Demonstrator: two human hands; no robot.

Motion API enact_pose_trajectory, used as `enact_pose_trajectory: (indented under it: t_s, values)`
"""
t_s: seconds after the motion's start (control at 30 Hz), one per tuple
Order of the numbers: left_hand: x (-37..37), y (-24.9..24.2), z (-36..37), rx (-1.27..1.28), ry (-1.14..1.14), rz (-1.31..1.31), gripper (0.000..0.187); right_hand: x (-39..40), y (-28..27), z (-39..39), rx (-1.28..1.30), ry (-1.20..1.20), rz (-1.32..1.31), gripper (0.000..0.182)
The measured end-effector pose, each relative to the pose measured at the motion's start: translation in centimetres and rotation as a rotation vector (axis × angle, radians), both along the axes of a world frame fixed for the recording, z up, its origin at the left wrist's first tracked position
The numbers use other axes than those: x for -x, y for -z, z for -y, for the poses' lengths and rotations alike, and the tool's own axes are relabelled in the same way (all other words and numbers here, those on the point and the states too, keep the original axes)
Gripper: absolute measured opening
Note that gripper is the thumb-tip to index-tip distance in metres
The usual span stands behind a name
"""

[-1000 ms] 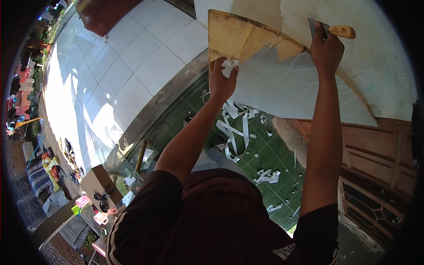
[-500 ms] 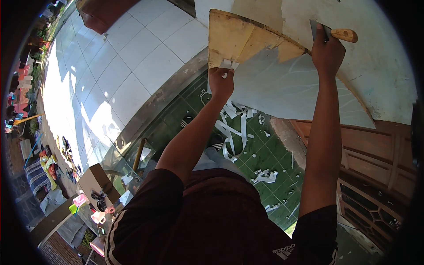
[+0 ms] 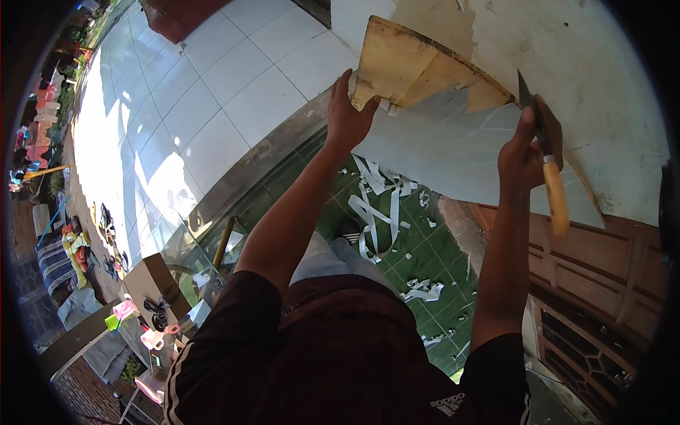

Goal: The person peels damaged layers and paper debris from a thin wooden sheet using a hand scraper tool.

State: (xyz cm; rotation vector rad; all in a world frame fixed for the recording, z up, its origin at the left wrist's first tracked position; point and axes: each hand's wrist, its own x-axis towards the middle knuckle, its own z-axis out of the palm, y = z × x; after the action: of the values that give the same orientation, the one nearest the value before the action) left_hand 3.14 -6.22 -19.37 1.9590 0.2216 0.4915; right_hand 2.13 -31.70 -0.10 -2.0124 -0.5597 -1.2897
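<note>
My right hand (image 3: pixel 530 152) is closed around a putty knife (image 3: pixel 556 195). Its wooden handle points down and its dark blade points up, in front of the wall. At the left edge of a panel (image 3: pixel 418 71), my left hand (image 3: pixel 349 117) has its fingers and thumb apart. The panel's upper part is bare and yellowish brown; a pale grey layer (image 3: pixel 453 152) with a ragged upper border covers the lower part. Just right of my left thumb, a small white scrap (image 3: pixel 389 108) sits on the panel.
Torn white strips (image 3: pixel 393 212) and scraps lie on the green tiled floor (image 3: pixel 418 255). A white tiled ledge (image 3: pixel 234 99) runs along the left. Brown wooden doors (image 3: pixel 595 262) stand at the right. Lower left are a cardboard box (image 3: pixel 152 283) and pink cups (image 3: pixel 151 338).
My left hand has let go of the white scrap and spread its fingers at the panel's edge. My right hand has lowered and turned the putty knife from level to upright.
</note>
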Motion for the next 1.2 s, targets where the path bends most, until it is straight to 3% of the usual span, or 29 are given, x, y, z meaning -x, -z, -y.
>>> enact_pose_trajectory:
  t_s: [0.07, 0.13, 0.2, 0.37, 0.6, 0.83, 1.2]
  values:
    - [-2.1, -2.1, -0.8, 0.092, 0.136, -0.108, 0.076, 2.6, 3.9, -2.4, 0.187, -0.135, -0.128, 0.017]
    - [-3.2, -2.0, -1.1, 0.141, 0.229, -0.160, 0.076, 2.5, 9.4, -3.9, 0.166, -0.256, -0.378, 0.021]
    - [-4.1, -1.2, -1.1, 0.147, 0.274, -0.153, 0.076, 1.4, 13.3, -4.5, 0.194, -0.232, -0.482, 0.022]
    - [-5.2, -0.1, -0.9, 0.017, 0.263, -0.116, 0.071, -2.1, 17.4, -5.6, 0.194, -0.197, -0.428, 0.025]
    - [-5.9, 1.0, -0.8, -0.017, 0.264, -0.093, 0.075, -3.1, 18.1, -6.2, 0.182, -0.182, -0.443, 0.017]
    - [-5.9, 1.6, -0.6, -0.134, 0.211, -0.032, 0.076, -3.6, 18.6, -5.8, 0.244, -0.181, -0.397, 0.022]
    - [-5.7, 1.4, -0.9, -0.008, 0.282, -0.091, 0.069, -3.8, 18.6, -6.0, 0.309, -0.130, -0.391, 0.023]
